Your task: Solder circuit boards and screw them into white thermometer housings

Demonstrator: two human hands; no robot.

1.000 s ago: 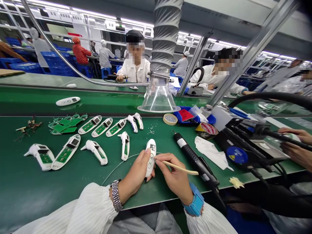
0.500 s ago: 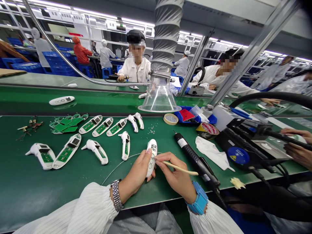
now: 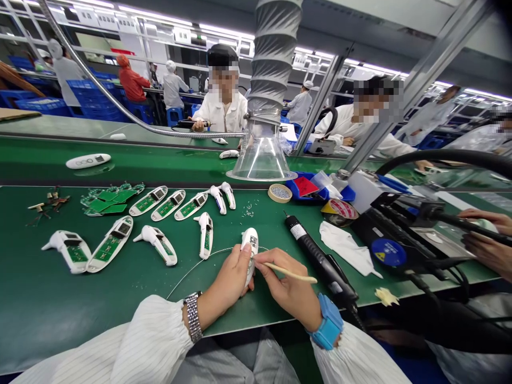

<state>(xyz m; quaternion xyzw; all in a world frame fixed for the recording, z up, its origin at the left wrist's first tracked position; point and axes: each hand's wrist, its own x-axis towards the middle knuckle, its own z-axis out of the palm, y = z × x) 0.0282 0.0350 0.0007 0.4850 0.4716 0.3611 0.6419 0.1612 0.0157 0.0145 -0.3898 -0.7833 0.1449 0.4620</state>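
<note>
Currently, a white handset [image 3: 249,236] is held over the near edge of the green bench [image 3: 100,304], in front of the person; whether it touches the surface cannot be told. Its long axis runs away from the body, the far end leaning slightly right. The dark display sits at that far end, face up, with round buttons nearer the person. The left hand [image 3: 226,274] is curled around its left side, thumb across the face. The right hand [image 3: 288,288] pinches a pale stick [image 3: 290,273] between thumb and fingers, its tip at the handset's right side and its other end pointing right.

Beyond, a round dish [image 3: 280,200] contains many tiny metallic pieces. Just right of it, a blue tray [image 3: 348,193] holds a red item [image 3: 304,186] and a clear plastic bag [image 3: 326,186]. Opened casings [image 3: 110,245] with green boards inside lie to the left, near a pile of circuit boards [image 3: 112,202]. A black electric screwdriver [image 3: 320,258] rests right of the hands, beside a white cloth [image 3: 347,248].
</note>
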